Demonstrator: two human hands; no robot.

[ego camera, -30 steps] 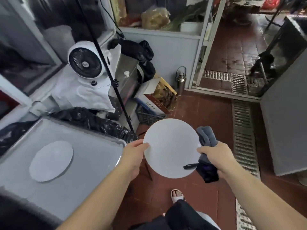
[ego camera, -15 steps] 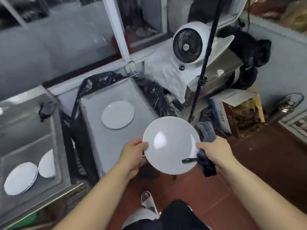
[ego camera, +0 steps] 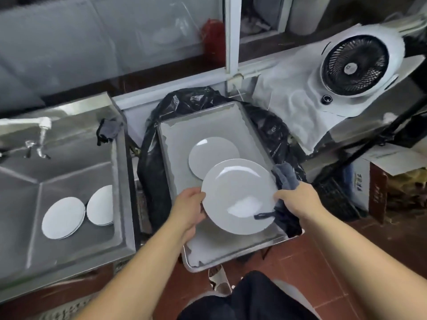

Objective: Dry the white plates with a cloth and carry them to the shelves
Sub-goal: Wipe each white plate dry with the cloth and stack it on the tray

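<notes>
A: Head view, biggest first: what fills the left side?

B: A steel sink [ego camera: 69, 172], with 2 white plates in the sink [ego camera: 63, 218] lying flat on its floor, side by side and overlapping a little. A tap [ego camera: 44, 125] sits at its back wall and a dark rag [ego camera: 108, 131] hangs over its right rim.

A: And in the middle?

B: A metal tray [ego camera: 180, 139] resting on a black plastic bag [ego camera: 152, 172]. 1 white plate on the tray [ego camera: 208, 153] lies flat in it. To the right stands a white fan [ego camera: 355, 65] on white sheeting, and a cardboard box [ego camera: 379, 181] sits lower right, above the red tiled floor [ego camera: 346, 262].

A: Where is the plate being handled?

B: The held white plate [ego camera: 238, 195] is over the near half of the tray, tilted slightly, its far edge overlapping the plate that lies there. I cannot tell whether it touches it.

A: The grip on each side?

B: The left hand [ego camera: 189, 209] clasps the plate's left rim, thumb on top. The right hand [ego camera: 298, 199] pinches the right rim through a grey cloth [ego camera: 284, 179], which bunches above the knuckles and trails a dark strap across the plate's face.
</notes>
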